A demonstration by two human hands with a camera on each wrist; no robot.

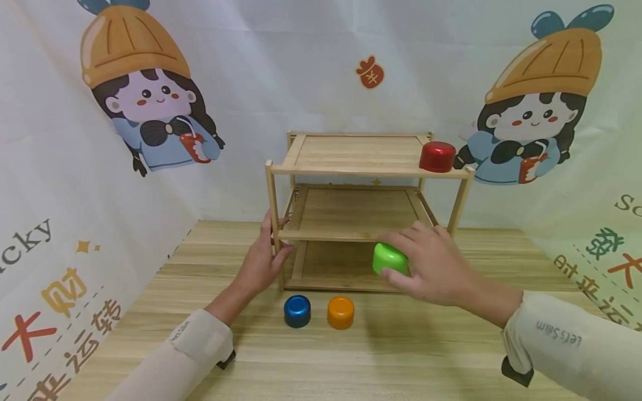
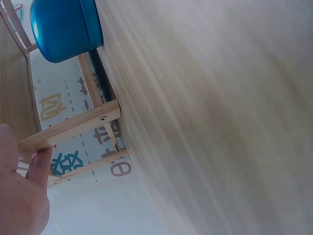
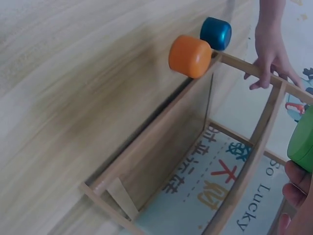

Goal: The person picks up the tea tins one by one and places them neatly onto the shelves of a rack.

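My right hand (image 1: 433, 264) pinches a glossy green rounded cylinder (image 1: 389, 258) between thumb and fingers, in front of the lower part of a three-tier wooden shelf (image 1: 346, 236). The green cylinder (image 3: 303, 139) is partly cut off in the right wrist view. At the shelf's front left post, my left hand (image 1: 264, 256) grips the wood, thumb in front and fingers behind. A metallic red cylinder (image 1: 437, 157) sits on the top tier's front right corner. On the table before the shelf stand a blue cylinder (image 1: 297, 311) and an orange cylinder (image 1: 340, 312), side by side.
The wood-grain table (image 1: 321, 362) extends around the shelf. Behind and beside it hangs a pale printed cloth (image 1: 281, 72) with cartoon figures and lettering. The shelf's middle tier (image 1: 356, 209) and bottom tier (image 1: 336, 264) lie under the top board.
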